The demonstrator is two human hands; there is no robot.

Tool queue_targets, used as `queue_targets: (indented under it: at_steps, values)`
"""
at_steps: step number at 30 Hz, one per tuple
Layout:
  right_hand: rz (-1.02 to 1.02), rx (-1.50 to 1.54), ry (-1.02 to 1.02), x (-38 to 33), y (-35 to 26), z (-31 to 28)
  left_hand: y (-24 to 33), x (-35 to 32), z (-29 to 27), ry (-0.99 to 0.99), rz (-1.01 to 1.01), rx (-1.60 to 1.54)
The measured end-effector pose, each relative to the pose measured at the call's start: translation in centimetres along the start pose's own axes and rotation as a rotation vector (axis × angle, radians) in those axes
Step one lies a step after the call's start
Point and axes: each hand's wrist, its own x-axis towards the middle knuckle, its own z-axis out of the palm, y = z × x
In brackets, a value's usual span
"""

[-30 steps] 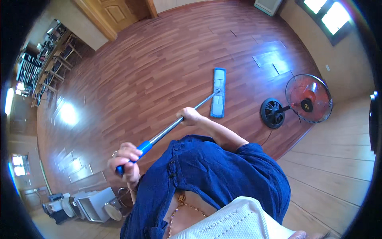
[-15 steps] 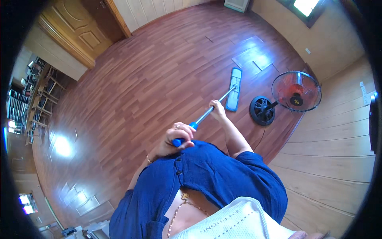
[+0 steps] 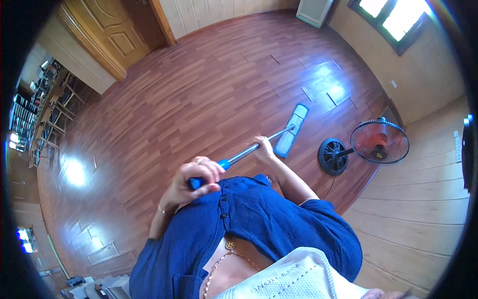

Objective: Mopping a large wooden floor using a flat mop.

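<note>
Head view: your silver-poled flat mop (image 3: 242,154) has its blue-edged head on the glossy reddish-brown plank floor (image 3: 174,109); your left hand (image 3: 190,179) curls round its blue grip, your right hand (image 3: 264,148) round the pole. Just right stands a black-based, red-bladed fan (image 3: 380,141), near the pale panelled wall (image 3: 398,219).

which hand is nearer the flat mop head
The right hand, around the metal pole, is nearer the flat mop head; the left hand sits farther back, on the blue handle grip.

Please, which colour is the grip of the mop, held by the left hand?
The grip is blue; it shows best in the head view.
</note>
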Motion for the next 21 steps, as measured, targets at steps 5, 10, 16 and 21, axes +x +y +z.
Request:
queue_targets:
  at_steps: [5, 10, 16, 21]
  values:
    - [-0.155, 0.094, -0.404, 3.6, -7.5, 4.4, 5.9, -2.9, -2.1, 0.356, 0.058, 0.169]
    - [-0.406, 0.184, -0.8, 4.5, -15.2, 8.5, 9.2, -7.3, -1.5, 0.574, 0.332, 0.539]
    - [-0.571, 0.087, -1.182, 4.9, -22.5, 9.4, 12.7, -10.2, 0.3, 0.488, 0.324, 0.818]
    - [-0.64, -0.025, -1.227, 7.3, -21.3, 9.7, 11.0, -7.6, 1.4, 0.454, 0.256, 0.833]
